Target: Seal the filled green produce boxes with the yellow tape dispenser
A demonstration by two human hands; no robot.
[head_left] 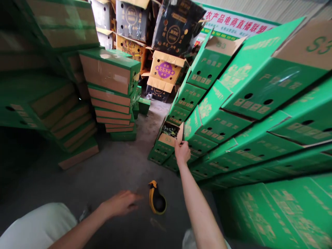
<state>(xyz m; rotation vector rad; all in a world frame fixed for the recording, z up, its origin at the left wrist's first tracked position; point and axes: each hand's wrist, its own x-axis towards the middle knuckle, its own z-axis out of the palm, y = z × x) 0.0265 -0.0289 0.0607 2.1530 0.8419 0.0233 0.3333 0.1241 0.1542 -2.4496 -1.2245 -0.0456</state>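
While we look down past a pale trouser knee (pixel 38 224) at the bottom left, our left hand (pixel 123 202) hangs low over the grey concrete floor (pixel 109 173). It is blurred, fingers spread and apart, holding nothing. Just beside its fingertips, not touching, lies the yellow-and-black tape dispenser (pixel 156 199). It rests on the floor with its long axis running away from us: round black body nearest, narrow yellow nose pointing to the far side and a touch left.

Further out, our right hand (pixel 182 151) is stretched forward. Its fingers seem closed on the edge of the brown inner flap (pixel 180 133) of the open green cardboard box (pixel 162 148). That box sits on the floor at the foot of the leaning wall of green cartons (pixel 233 114) on our right. Its mouth faces up, and dark contents show inside, too small to name.

By our reading, this box is filled but not yet closed: flaps up, no tape across them, dispenser not yet in hand. The cartons stacked on the right and the flat green-and-brown boxes (pixel 111 93) piled on the left look closed. Beyond them, at the end of the aisle, stand black and yellow printed cartons (pixel 166 69) under a white banner with red lettering (pixel 233 24).
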